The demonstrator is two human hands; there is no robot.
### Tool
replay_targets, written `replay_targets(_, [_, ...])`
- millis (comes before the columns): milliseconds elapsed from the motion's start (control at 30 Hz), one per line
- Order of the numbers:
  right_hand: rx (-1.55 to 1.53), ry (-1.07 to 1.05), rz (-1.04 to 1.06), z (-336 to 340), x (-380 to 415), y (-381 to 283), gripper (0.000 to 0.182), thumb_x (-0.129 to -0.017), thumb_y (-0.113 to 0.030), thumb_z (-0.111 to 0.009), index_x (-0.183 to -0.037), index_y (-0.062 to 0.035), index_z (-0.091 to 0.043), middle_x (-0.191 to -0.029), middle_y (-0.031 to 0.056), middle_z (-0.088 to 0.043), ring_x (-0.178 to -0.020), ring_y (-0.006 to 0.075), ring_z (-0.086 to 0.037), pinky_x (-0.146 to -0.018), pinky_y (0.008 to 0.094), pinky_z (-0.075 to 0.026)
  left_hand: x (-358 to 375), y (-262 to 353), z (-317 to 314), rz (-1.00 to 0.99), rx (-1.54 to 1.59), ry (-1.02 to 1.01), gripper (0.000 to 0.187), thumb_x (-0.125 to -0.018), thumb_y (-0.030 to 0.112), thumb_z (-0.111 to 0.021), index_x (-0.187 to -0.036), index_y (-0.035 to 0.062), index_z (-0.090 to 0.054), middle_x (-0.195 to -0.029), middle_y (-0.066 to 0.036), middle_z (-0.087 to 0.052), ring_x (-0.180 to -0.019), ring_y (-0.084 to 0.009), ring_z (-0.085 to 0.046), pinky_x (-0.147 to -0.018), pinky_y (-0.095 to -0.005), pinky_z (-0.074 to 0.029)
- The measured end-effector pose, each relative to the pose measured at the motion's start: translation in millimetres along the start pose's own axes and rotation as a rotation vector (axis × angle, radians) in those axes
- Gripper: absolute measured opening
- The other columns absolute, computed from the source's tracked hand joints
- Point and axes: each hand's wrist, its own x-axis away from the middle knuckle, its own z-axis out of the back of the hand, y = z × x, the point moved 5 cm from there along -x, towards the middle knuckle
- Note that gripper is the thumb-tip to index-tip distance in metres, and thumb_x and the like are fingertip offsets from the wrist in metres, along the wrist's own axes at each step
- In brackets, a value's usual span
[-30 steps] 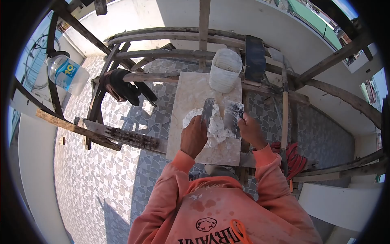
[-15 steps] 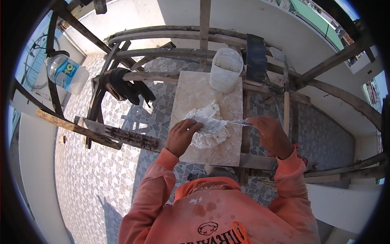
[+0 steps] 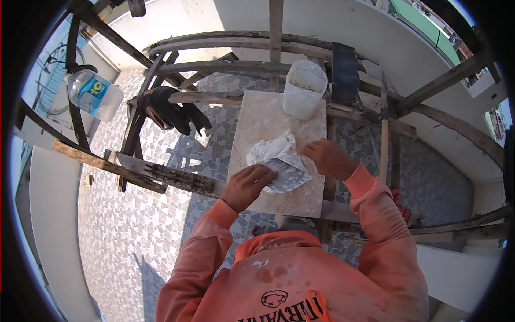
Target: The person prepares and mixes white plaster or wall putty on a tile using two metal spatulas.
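Observation:
A pale board (image 3: 252,115) lies across the wooden frame in front of me. On it rests a crumpled white bundle (image 3: 274,146) that looks like a powder-covered bag or sheet, with a grey, white-speckled flap (image 3: 287,176) folded over its near side. My left hand (image 3: 249,185) is closed on the flap's left edge, thumb against fingers. At the bundle's upper right, my right hand (image 3: 327,157) pinches a white part of it. Beyond the bundle, near the board's far edge, stands a whitish bucket (image 3: 304,91).
Rough timber beams (image 3: 225,67) surround the board. Dark cloth (image 3: 167,110) hangs at the left, and a large clear plastic bottle (image 3: 95,95) farther left. A dark sheet (image 3: 344,75) leans beside the bucket. Patterned tile floor (image 3: 139,214) lies below.
My right hand has moved left toward the bundle, and the stretched part between my hands is slack. The grey flap now lies spread over the near side. The view has shifted slightly.

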Motion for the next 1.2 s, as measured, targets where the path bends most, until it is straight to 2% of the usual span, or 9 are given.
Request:
replay_targets(133, [-0.143,-0.068,-0.25,-31,-4,23,0.027,-0.082,-0.006,-0.058,-0.108,-0.0046,-0.063,-0.08,0.0182,-0.066,-0.076,0.0389,-0.065,-0.066,0.045,-0.051,-5,2,19,0.204,0.124,0.106,0.03,-0.08,0.001,-0.064,-0.109,0.0096,-0.063,-0.1,-0.006,-0.065,-0.088,-0.0279,-0.067,-0.071,-0.0379,-0.055])
replay_targets(233, [-0.382,0.009,-0.406,-34,-2,26,0.018,-0.087,-0.01,-0.056,-0.102,-0.001,-0.062,-0.074,0.0222,-0.063,-0.075,0.0419,-0.063,-0.065,0.0469,-0.048,-2,-16,21,0.503,0.199,0.196,0.014,-0.087,0.006,-0.063,-0.101,0.004,-0.059,-0.094,-0.011,-0.064,-0.076,-0.0349,-0.065,-0.063,-0.0427,-0.052])
replay_targets(333, [-0.481,0.074,-0.574,-28,-3,16,0.016,-0.089,-0.012,-0.055,-0.097,0.0002,-0.061,-0.078,0.024,-0.062,-0.074,0.0393,-0.063,-0.066,0.0455,-0.046,-6,-22,20,0.626,0.175,0.249,0.013,-0.092,0.01,-0.061,-0.096,0.0005,-0.055,-0.091,-0.017,-0.063,-0.072,-0.0405,-0.063,-0.059,-0.0462,-0.049])
replay_targets(433, [-0.557,0.013,-0.732,-45,-3,16,0.016,-0.09,-0.01,-0.053,-0.096,0.001,-0.063,-0.08,0.0217,-0.065,-0.073,0.0295,-0.062,-0.069,0.0414,-0.048,-18,-8,11,0.587,0.247,0.268,0.015,-0.092,0.013,-0.06,-0.097,-0.0001,-0.055,-0.088,-0.019,-0.062,-0.072,-0.0414,-0.063,-0.059,-0.0464,-0.049])
replay_targets(567, [-0.773,0.113,-0.705,-68,-10,5,0.021,-0.094,-0.008,-0.05,-0.104,0.0045,-0.064,-0.084,0.016,-0.069,-0.076,0.0181,-0.06,-0.074,0.0347,-0.049,-36,19,-15,0.524,0.265,0.165,0.018,-0.093,0.013,-0.056,-0.105,0.0003,-0.054,-0.094,-0.02,-0.061,-0.073,-0.0432,-0.063,-0.062,-0.0502,-0.051])
replay_targets(867, [-0.744,0.312,-0.686,-30,-1,-38,0.017,-0.094,-0.011,-0.052,-0.101,0.002,-0.062,-0.077,0.0218,-0.064,-0.066,0.0217,-0.058,-0.065,0.0374,-0.048,-44,9,-35,0.572,0.237,0.159,0.016,-0.094,0.014,-0.055,-0.103,0.0002,-0.056,-0.094,-0.02,-0.062,-0.076,-0.044,-0.062,-0.065,-0.051,-0.051])
replay_targets(967, [-0.692,0.234,-0.657,-34,6,-43,0.015,-0.095,-0.011,-0.052,-0.099,0.0009,-0.061,-0.07,0.0162,-0.061,-0.061,0.0176,-0.053,-0.06,0.0365,-0.045,-33,-7,-46,0.585,0.209,0.099,0.018,-0.093,0.015,-0.053,-0.104,0.0018,-0.056,-0.097,-0.02,-0.062,-0.075,-0.0445,-0.063,-0.067,-0.0538,-0.051])
replay_targets(1067, [-0.81,0.315,-0.678,-32,15,-39,0.014,-0.093,-0.011,-0.054,-0.088,0.0019,-0.054,-0.063,0.0185,-0.054,-0.054,0.024,-0.052,-0.056,0.0393,-0.042,-22,-16,-54,0.613,0.197,0.1,0.015,-0.092,0.015,-0.054,-0.098,0.0018,-0.054,-0.093,-0.021,-0.063,-0.076,-0.0452,-0.062,-0.067,-0.0544,-0.05])
replay_targets(1200, [-0.729,0.376,-0.76,-22,30,-18,0.017,-0.093,-0.014,-0.054,-0.085,0.0009,-0.053,-0.06,0.0149,-0.05,-0.054,0.0171,-0.047,-0.054,0.0377,-0.04,-11,-17,-51,0.638,0.203,0.078,0.014,-0.092,0.015,-0.055,-0.093,0.0014,-0.052,-0.09,-0.022,-0.063,-0.076,-0.0456,-0.061,-0.066,-0.0552,-0.048])
